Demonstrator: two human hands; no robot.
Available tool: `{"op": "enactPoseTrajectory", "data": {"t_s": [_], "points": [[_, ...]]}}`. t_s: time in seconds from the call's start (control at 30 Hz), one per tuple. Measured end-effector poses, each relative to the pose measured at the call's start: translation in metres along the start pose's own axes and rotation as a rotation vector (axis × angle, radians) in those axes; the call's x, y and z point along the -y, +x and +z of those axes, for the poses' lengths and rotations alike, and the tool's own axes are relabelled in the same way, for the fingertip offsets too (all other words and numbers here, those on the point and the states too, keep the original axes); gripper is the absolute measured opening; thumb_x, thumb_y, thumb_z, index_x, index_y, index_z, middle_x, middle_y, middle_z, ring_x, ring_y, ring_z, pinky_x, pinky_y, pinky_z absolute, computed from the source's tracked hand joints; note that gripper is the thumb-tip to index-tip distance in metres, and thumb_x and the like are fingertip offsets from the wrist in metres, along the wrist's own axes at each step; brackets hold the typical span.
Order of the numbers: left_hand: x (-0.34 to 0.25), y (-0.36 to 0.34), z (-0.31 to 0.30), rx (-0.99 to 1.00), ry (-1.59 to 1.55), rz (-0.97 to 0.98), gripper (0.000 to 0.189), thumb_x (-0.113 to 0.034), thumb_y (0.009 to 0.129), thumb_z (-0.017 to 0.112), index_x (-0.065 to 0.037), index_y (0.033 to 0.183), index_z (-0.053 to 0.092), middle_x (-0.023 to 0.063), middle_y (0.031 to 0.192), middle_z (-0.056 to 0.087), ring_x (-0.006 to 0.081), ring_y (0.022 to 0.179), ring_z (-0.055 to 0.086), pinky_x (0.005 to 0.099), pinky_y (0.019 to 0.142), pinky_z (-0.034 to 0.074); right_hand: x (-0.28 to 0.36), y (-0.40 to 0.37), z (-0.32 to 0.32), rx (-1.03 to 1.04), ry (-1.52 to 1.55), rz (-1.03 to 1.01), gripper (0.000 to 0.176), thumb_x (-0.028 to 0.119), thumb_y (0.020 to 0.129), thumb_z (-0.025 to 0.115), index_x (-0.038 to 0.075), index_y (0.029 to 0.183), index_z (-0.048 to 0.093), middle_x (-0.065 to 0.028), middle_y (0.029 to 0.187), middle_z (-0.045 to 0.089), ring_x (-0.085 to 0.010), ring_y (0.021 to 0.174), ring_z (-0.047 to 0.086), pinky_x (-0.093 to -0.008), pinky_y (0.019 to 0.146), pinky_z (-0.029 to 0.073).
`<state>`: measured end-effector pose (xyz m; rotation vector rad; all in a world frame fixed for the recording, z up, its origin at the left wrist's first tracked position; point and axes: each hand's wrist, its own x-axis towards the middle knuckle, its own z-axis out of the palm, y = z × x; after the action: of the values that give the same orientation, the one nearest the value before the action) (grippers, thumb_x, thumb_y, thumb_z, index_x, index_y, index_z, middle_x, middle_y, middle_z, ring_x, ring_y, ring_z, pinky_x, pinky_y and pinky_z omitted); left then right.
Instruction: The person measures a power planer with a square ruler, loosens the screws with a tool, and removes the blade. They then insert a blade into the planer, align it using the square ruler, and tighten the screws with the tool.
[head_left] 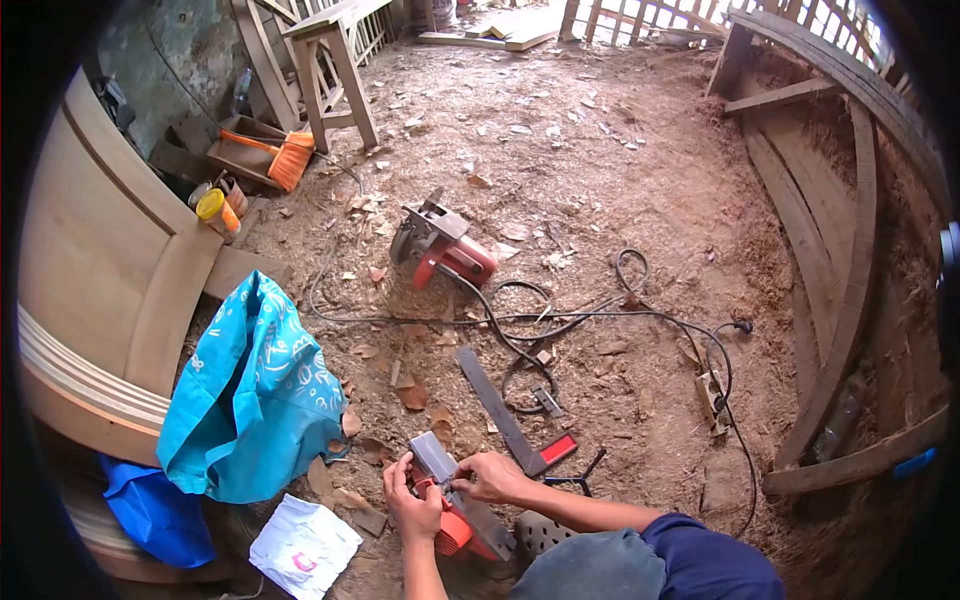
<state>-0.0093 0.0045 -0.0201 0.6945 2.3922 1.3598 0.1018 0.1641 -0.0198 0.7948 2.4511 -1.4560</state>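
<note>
Low in the view, an orange and grey power tool [455,532] lies between my hands, with a grey metal block [432,456] at its upper end. My left hand [412,500] is wrapped round the tool's left side. On the right side, my right hand [485,478] has its fingers pressed together close to the metal block; whatever they pinch is too small to make out. A metal try square [500,415] with a red inlay lies on the ground just beyond my right hand.
A red circular saw [445,245] lies ahead, its black cable [590,315] looped across the ground. Left are a turquoise bag [255,400], white paper [305,548] and a wooden panel [110,240]. A curved wooden frame [865,250] stands right.
</note>
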Motion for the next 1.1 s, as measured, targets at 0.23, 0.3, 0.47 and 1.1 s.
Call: {"op": "enactPoseTrajectory", "data": {"t_s": [0.23, 0.3, 0.47, 1.1], "points": [[0.001, 0.001, 0.001, -0.001, -0.018, -0.014, 0.063, -0.013, 0.074, 0.067, 0.0, 0.136, 0.062, 0.018, 0.127, 0.058, 0.0364, 0.118, 0.063, 0.0462, 0.106, 0.051, 0.001, 0.004, 0.006, -0.017, -0.043, 0.019, 0.027, 0.032, 0.09, 0.078, 0.014, 0.109, 0.083, -0.0194, 0.094, 0.078, -0.0401, 0.089, 0.076, -0.0507, 0.081, 0.059], [0.003, 0.001, 0.001, 0.006, -0.013, -0.007, 0.063, -0.012, 0.074, 0.067, 0.0, 0.136, 0.062, 0.018, 0.126, 0.058, 0.0362, 0.118, 0.063, 0.046, 0.106, 0.051, -0.001, 0.002, -0.002, -0.007, -0.018, -0.018, 0.025, 0.031, 0.091, 0.077, 0.012, 0.108, 0.082, -0.0191, 0.095, 0.078, -0.0399, 0.09, 0.076, -0.0499, 0.081, 0.059], [0.0, -0.001, 0.001, -0.014, 0.012, 0.027, 0.062, -0.012, 0.075, 0.067, 0.0, 0.136, 0.062, 0.0181, 0.127, 0.059, 0.0365, 0.118, 0.063, 0.0466, 0.107, 0.051, -0.013, 0.008, 0.005, -0.019, -0.04, -0.177, 0.024, 0.029, 0.092, 0.077, 0.01, 0.105, 0.082, -0.0184, 0.096, 0.079, -0.0397, 0.09, 0.076, -0.0489, 0.081, 0.059], [0.003, 0.0, 0.0, -0.01, 0.049, 0.037, 0.058, -0.011, 0.079, 0.068, -0.003, 0.136, 0.065, 0.0154, 0.127, 0.062, 0.033, 0.118, 0.066, 0.0443, 0.105, 0.052, -0.063, -0.088, -0.113, -0.329, -0.042, 0.231, 0.016, 0.017, 0.098, 0.077, 0.006, 0.108, 0.082, -0.0104, 0.097, 0.081, -0.0193, 0.08, 0.076, -0.0355, 0.072, 0.061]]}}
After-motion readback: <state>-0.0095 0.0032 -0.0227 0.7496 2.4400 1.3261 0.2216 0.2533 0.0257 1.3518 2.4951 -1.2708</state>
